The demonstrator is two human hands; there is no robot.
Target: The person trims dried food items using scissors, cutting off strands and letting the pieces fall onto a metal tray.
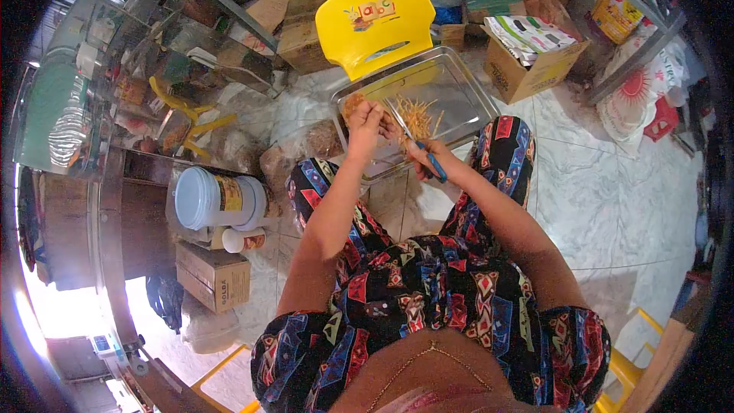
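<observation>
A clear plastic tray rests in front of my knees, partly on a yellow chair with a printed picture on its backrest. Thin orange-brown strips lie in a loose pile in the tray. My left hand, over the tray's left side, is closed with its fingers pinched by some brownish pieces; an orange-brown lump shows just beyond it. My right hand is closed around a blue-handled tool, which looks like scissors or a knife, its blade pointing toward the strips.
Blue-lidded buckets and a cardboard box stand on the left. An open carton with packets sits beyond the tray's right side. Metal shelf legs and a white sack are at the right.
</observation>
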